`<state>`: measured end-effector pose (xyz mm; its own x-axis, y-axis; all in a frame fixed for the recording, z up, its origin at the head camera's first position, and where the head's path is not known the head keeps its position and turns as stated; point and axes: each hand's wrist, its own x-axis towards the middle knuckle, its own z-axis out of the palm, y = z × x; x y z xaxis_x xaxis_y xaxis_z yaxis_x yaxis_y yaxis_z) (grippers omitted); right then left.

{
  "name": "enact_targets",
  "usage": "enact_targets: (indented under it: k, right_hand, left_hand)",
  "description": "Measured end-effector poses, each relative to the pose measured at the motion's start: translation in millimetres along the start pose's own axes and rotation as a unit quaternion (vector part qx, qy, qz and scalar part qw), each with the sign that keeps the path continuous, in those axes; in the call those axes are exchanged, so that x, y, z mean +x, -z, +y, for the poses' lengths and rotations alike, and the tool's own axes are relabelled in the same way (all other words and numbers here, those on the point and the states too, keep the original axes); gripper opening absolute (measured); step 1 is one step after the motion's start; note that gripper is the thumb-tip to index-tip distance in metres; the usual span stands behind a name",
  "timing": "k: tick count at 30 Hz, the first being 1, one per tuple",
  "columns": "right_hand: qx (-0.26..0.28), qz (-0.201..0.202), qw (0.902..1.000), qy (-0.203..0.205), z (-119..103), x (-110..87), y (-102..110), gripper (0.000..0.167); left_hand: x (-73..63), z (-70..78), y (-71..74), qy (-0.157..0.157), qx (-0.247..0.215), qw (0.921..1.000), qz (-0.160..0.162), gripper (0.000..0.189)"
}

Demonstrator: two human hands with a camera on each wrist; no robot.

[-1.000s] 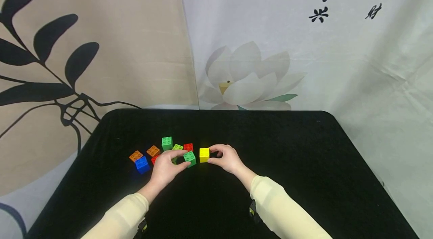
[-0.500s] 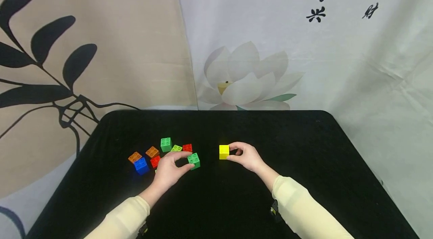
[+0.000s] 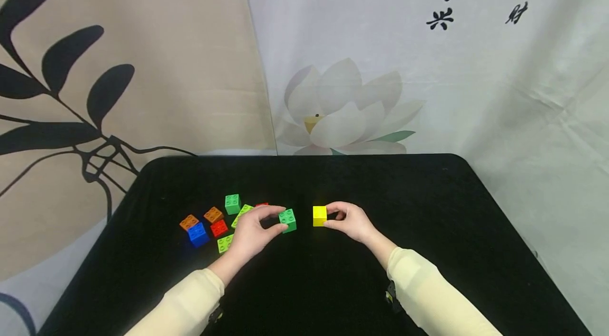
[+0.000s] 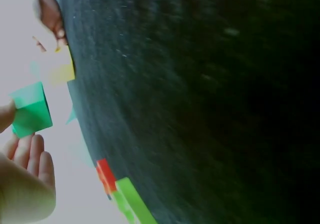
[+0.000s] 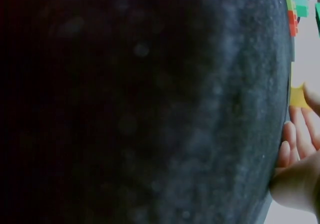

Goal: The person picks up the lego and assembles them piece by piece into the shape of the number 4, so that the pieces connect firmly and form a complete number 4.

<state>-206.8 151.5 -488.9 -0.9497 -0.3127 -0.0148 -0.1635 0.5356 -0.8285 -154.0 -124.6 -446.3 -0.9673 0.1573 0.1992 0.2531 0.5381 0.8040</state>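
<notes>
Between thumb and fingers, my left hand (image 3: 253,231) pinches a green building block (image 3: 287,221) with studs on top. My right hand (image 3: 351,221) pinches a yellow block (image 3: 320,216) from its right side. A gap of dark tabletop lies between the two blocks in the head view. In the left wrist view the green block (image 4: 32,109) is near and the yellow block (image 4: 62,67) farther off, the latter touched by the other hand's fingers. At the right border of the right wrist view, the yellow block (image 5: 299,97) is only partly visible.
Left of my left hand lie several blocks on the black table (image 3: 404,188): a green block (image 3: 232,204), orange blocks (image 3: 213,214), a blue block (image 3: 197,234), a red block (image 3: 219,228) and lime blocks (image 3: 225,243). My left hand partly covers another red block. Printed curtains hang behind.
The yellow block moved right, away from the green one, in my right hand. My left hand then carried the green block right, narrowing the gap and uncovering lime and red blocks.
</notes>
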Motion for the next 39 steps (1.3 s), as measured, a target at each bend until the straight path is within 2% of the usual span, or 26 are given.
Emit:
enact_targets:
  k: [6, 13, 32, 39]
  right_hand:
    - [-0.011, -0.005, 0.9999, 0.003, 1.0, 2.1, -2.8, 0.034]
    - [-0.011, -0.015, 0.9995, 0.024, 4.9, 2.0, -0.4, 0.036]
    - [-0.038, -0.003, 0.9969, 0.068, 7.9, 3.2, 0.0, 0.032]
    - [-0.037, -0.003, 0.9976, 0.058, 7.2, 3.6, -1.5, 0.032]
  left_hand:
    - [8.8, 6.6, -10.6, -0.001, 0.005, 1.0000, 0.004, 0.036]
    - [19.4, 11.9, -19.8, -0.007, -0.001, 0.9999, 0.007, 0.035]
    - [39.8, 26.1, -32.7, 0.012, -0.034, 0.9991, -0.022, 0.033]
    - [45.9, 28.2, -37.2, 0.012, -0.037, 0.9985, -0.037, 0.033]
